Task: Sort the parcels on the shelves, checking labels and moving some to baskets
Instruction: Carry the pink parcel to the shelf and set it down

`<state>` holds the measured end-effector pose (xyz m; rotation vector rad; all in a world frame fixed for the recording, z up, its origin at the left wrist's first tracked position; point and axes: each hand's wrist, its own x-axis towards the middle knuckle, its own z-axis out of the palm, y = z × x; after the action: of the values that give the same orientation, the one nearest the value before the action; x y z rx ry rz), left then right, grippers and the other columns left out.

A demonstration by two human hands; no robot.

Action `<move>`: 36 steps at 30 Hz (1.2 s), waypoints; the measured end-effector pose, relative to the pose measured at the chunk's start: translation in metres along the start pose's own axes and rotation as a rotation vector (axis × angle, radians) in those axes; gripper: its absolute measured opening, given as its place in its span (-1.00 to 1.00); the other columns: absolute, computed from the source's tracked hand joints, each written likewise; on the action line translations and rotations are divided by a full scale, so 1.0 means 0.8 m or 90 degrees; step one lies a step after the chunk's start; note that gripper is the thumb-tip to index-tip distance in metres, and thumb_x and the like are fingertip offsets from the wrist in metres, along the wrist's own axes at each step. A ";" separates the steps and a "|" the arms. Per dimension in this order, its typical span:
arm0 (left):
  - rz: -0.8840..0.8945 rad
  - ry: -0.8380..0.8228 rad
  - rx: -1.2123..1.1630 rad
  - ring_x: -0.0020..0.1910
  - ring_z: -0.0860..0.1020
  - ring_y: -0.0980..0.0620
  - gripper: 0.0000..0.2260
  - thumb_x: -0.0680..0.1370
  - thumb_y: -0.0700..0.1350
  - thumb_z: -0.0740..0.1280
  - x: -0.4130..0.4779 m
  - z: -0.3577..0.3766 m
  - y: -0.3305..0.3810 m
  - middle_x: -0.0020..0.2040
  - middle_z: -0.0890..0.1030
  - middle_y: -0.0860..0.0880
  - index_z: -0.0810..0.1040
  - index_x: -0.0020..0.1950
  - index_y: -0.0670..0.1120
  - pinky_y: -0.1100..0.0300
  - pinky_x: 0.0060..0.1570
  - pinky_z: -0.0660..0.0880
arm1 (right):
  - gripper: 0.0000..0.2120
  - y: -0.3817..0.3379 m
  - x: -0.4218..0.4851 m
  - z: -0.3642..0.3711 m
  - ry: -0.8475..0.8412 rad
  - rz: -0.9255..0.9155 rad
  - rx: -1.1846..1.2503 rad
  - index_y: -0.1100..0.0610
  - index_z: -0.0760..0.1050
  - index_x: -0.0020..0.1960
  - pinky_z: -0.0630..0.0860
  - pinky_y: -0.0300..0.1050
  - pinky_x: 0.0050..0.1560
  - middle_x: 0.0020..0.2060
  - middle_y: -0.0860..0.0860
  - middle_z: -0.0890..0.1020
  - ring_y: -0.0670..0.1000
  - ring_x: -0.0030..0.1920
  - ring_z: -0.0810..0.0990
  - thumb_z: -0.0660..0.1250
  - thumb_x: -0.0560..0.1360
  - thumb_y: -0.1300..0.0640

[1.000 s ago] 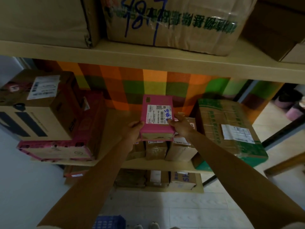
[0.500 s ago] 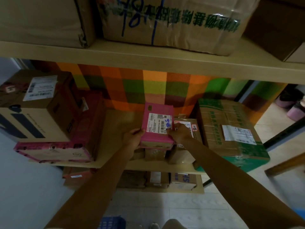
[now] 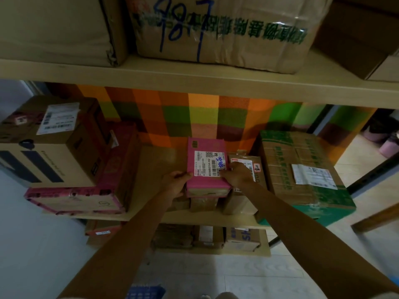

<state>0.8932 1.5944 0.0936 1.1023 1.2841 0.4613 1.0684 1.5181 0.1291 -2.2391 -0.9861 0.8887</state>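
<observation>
Holding the pink parcel [image 3: 206, 169] label-up over small brown parcels [image 3: 204, 203] at the front of the middle shelf [image 3: 151, 167].
Its long axis points away from the person. The left hand [image 3: 174, 183] clasps its left edge and the right hand [image 3: 237, 176] its right, thumb on the label. A taped parcel [image 3: 245, 159] crowds the right side, and a blue basket [image 3: 143, 292] waits below.

A checkered backdrop [image 3: 205, 117] of orange, green and maroon squares spans the far side. A pale tiled floor [image 3: 248, 283] lies near. A white wall [image 3: 32, 244] stands left. Far right, pink rounded objects [image 3: 386, 147] sit on the floor near a slanted wooden bar [image 3: 375, 219].
</observation>
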 end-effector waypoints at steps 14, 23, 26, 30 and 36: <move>0.085 0.041 -0.006 0.33 0.45 -0.12 -0.78 0.65 0.11 0.20 0.001 -0.028 0.078 0.18 0.54 0.02 0.49 0.12 0.00 -0.06 0.35 0.32 | -0.58 -0.062 -0.021 -0.036 0.086 -0.017 0.210 0.20 0.51 0.30 0.39 -0.08 0.22 0.11 0.06 0.54 0.08 0.15 0.49 0.23 0.64 -0.10; 0.165 0.006 0.039 0.35 0.45 -0.12 -0.66 0.65 0.15 0.19 -0.042 -0.035 0.100 0.38 0.48 -0.11 0.49 0.29 -0.03 -0.15 0.38 0.36 | -0.53 -0.087 -0.053 -0.037 0.131 -0.047 0.251 0.27 0.48 0.30 0.39 0.17 0.37 0.19 0.21 0.57 0.24 0.27 0.51 0.22 0.63 -0.12; 0.175 -0.026 0.047 0.38 0.44 -0.13 -0.72 0.65 0.17 0.16 -0.052 -0.033 0.093 0.39 0.49 -0.11 0.50 0.19 0.04 -0.16 0.41 0.32 | -0.56 -0.084 -0.066 -0.035 0.135 -0.053 0.271 0.18 0.49 0.30 0.40 0.17 0.37 0.14 0.13 0.58 0.22 0.28 0.52 0.25 0.62 -0.13; 0.175 -0.025 0.022 0.36 0.46 -0.10 -0.83 0.65 0.15 0.19 -0.072 -0.028 0.085 0.33 0.54 -0.09 0.51 0.06 0.12 -0.17 0.40 0.33 | -0.58 -0.078 -0.090 -0.038 0.133 -0.058 0.280 0.15 0.50 0.35 0.36 0.06 0.36 0.30 0.14 0.56 0.20 0.33 0.47 0.23 0.63 -0.11; 0.170 -0.013 -0.031 0.06 0.58 -0.03 -0.77 0.62 0.14 0.26 -0.120 -0.012 0.079 -0.13 0.64 0.06 0.54 -0.13 0.06 -0.16 0.34 0.37 | -0.54 -0.057 -0.135 -0.059 0.146 -0.076 0.295 0.28 0.51 0.31 0.38 -0.05 0.19 0.23 0.16 0.58 0.14 0.16 0.50 0.24 0.64 -0.07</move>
<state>0.8752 1.5496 0.1981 1.2410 1.1060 0.6754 1.0276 1.4515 0.2285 -1.8196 -0.7125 0.7035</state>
